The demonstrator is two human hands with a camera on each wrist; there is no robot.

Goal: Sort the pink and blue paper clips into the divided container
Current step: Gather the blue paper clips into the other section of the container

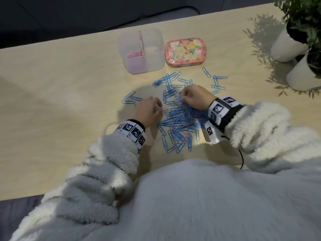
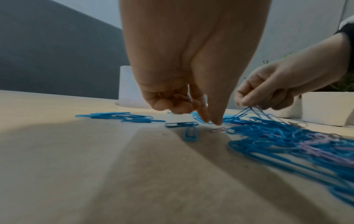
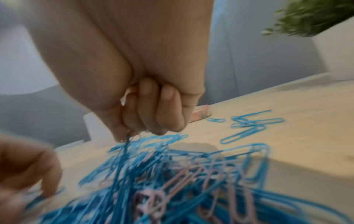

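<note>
Pale wooden table (image 1: 60,80) (potted plants (image 1: 302,23)).

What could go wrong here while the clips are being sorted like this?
The right hand is lifting a tangled bunch from the pile of blue and pink clips; pink ones could ride along into the wrong side of the divided container. Linked clips may drop and scatter across the table. The left hand, pinching pink clips while reaching for another, might lose some.

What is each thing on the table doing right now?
Translucent plastic divided container: open, pink clips in its left half, right half looks empty.
Flowered pink tin: lid on.
Heap of blue and pink paper clips: unsorted on the table.
Left hand: fingertips down by a pink clip, more curled inside.
Right hand: grip pinching tangled blue clips.
</note>
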